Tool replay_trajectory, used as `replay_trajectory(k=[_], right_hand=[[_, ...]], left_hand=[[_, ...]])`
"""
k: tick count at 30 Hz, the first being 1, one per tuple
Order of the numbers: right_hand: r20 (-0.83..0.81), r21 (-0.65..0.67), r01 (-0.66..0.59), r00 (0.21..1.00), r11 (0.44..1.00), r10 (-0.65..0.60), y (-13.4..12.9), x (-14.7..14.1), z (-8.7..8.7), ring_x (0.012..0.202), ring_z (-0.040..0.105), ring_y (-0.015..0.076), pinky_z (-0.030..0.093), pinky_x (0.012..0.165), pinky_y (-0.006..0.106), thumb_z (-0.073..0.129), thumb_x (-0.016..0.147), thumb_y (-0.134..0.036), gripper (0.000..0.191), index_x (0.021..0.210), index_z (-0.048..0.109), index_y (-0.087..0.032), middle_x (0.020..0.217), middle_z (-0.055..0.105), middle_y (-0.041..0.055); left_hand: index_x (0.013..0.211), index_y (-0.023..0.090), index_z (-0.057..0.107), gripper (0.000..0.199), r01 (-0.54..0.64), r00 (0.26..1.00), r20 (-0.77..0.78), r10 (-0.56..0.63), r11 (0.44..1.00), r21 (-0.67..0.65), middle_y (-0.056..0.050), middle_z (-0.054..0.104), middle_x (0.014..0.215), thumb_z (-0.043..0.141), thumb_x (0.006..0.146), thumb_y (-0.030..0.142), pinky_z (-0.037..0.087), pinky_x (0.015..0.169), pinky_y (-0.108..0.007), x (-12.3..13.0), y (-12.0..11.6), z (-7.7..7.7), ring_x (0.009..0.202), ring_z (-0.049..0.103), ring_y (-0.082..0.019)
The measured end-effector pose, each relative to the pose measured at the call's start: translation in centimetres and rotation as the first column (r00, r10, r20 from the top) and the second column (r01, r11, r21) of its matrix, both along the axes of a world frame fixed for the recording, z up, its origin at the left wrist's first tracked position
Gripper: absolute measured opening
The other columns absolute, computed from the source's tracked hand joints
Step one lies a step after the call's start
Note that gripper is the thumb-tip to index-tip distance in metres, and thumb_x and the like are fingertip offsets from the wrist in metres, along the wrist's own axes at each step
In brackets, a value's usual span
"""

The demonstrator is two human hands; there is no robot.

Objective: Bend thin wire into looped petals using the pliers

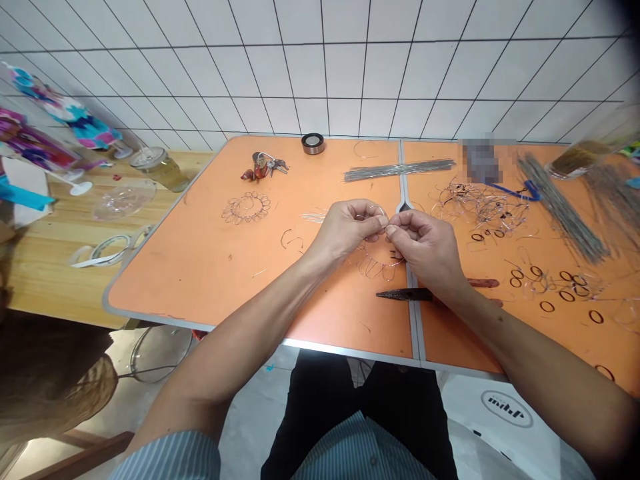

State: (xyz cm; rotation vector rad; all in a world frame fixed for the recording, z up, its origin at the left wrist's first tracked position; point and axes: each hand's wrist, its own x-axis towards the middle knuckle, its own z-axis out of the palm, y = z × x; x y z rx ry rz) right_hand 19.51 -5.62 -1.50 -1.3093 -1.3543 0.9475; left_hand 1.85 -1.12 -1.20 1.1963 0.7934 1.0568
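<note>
Above the middle of the orange table, my left hand and my right hand meet with thumbs and fingers pinched together. Between them is a thin metal wire, curved in an arc; its ends are hidden by the fingers. Just below the hands lies a piece of wire bent into petal-like loops. Pliers with dark jaws and red handles rest under my right wrist, partly covered. A flower-shaped wire ring lies to the left, and several short straight wires are beside my left hand.
At the back are a tape roll, keys and a wire bundle. Tangled wire, black rings and another wire bundle cover the right side. A glass jar tilts on the wooden table; someone's hair shows lower left.
</note>
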Motion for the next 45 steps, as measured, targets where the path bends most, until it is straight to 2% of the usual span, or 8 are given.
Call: replay_trajectory(k=[5,10,15,19,28,42,45], right_hand=[[-0.024,-0.018,0.005,1.0,1.0,-0.005,0.0,-0.1,0.3,0.057,0.057,0.0137,0.051,0.051,0.028,0.084,0.081,-0.032,0.012,0.085,0.074,-0.026,0.074,0.069,-0.0016],[-0.032,0.021,0.002,0.999,1.0,-0.002,0.0,-0.1,0.3,0.056,0.057,0.0135,0.052,0.052,0.028,0.083,0.082,-0.027,0.009,0.085,0.075,-0.026,0.073,0.069,-0.0022],[-0.048,0.023,0.02,0.999,1.0,-0.019,-0.1,-0.2,0.1,0.056,0.057,0.0137,0.049,0.05,0.027,0.081,0.081,-0.025,0.007,0.083,0.074,-0.026,0.07,0.066,-0.0029],[-0.06,0.021,0.03,0.998,0.999,-0.029,-0.1,-0.3,0.3,0.056,0.057,0.0136,0.05,0.051,0.027,0.082,0.081,-0.024,0.009,0.082,0.074,-0.026,0.069,0.066,-0.0031],[-0.093,-0.014,0.054,0.994,0.998,-0.056,-0.1,-0.3,0.6,0.055,0.056,0.0128,0.05,0.05,0.027,0.082,0.08,-0.024,0.008,0.081,0.074,-0.025,0.066,0.065,-0.004],[-0.123,-0.054,0.061,0.99,0.997,-0.068,-0.3,-0.4,0.7,0.054,0.053,0.012,0.046,0.05,0.027,0.078,0.079,-0.019,0.007,0.078,0.074,-0.025,0.063,0.062,-0.0047],[-0.112,-0.063,0.07,0.991,0.996,-0.077,-0.1,-0.4,0.8,0.055,0.054,0.0129,0.048,0.051,0.028,0.08,0.082,-0.022,0.007,0.079,0.074,-0.025,0.064,0.063,-0.0042]], left_hand=[[0.072,0.017,0.076,0.033,0.015,1.0,0.02,-0.015,1.0,0.006,0.0,0.068,0.072,0.104,0.07,0.036,0.048,0.067,-0.028,-0.1,0.1,0.1,0.065,0.058,-0.01],[0.075,0.018,0.078,0.031,0.04,0.999,-0.007,-0.04,0.999,0.025,-0.001,0.071,0.075,0.104,0.075,0.035,0.051,0.069,-0.027,-0.4,0.2,0.3,0.069,0.061,-0.011],[0.076,0.017,0.078,0.016,0.047,0.999,0.0,-0.047,0.997,0.059,-0.001,0.071,0.075,0.092,0.083,0.022,0.051,0.07,-0.027,-0.3,0.2,0.0,0.069,0.061,-0.01],[0.078,0.017,0.079,0.013,0.04,0.999,-0.015,-0.039,0.997,0.064,-0.001,0.072,0.076,0.087,0.087,0.019,0.052,0.07,-0.027,-0.3,0.1,0.1,0.069,0.063,-0.011],[0.076,0.016,0.076,0.021,0.05,0.999,-0.016,-0.05,0.997,0.059,-0.003,0.073,0.077,0.083,0.096,0.018,0.052,0.072,-0.026,-0.4,-0.4,1.1,0.07,0.063,-0.01],[0.077,0.016,0.077,0.02,0.029,0.996,-0.088,-0.021,0.995,0.093,-0.001,0.073,0.076,0.08,0.097,0.018,0.052,0.071,-0.025,-0.2,-0.8,1.1,0.07,0.062,-0.009],[0.083,0.016,0.077,0.013,0.038,0.997,-0.072,-0.031,0.995,0.092,-0.001,0.074,0.08,0.08,0.095,0.015,0.053,0.071,-0.023,-0.1,-0.6,1.1,0.073,0.065,-0.009]])
